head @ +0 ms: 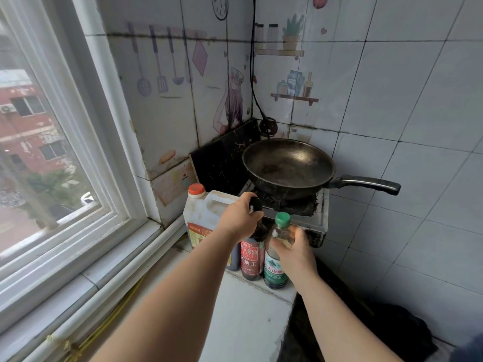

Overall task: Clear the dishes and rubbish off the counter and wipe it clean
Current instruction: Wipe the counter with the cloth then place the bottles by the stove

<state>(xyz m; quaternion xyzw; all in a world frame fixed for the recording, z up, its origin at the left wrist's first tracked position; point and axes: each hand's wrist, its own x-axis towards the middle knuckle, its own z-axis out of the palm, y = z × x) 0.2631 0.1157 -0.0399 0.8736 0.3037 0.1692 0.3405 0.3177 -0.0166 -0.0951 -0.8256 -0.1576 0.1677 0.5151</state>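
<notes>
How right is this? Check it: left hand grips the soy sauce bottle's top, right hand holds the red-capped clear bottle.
One error: in the head view the clear bottle held by the right hand has a green cap, not red. The rest stands.

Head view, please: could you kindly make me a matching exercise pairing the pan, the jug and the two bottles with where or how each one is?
Column one:
1. jug
2. dark sauce bottle
3. clear bottle
4. pan

Column two:
a. held by the right hand
b. on the stove
c. orange cap
d. gripped at the top by the left hand

Pairs: 1-c, 2-d, 3-a, 4-b.
</notes>
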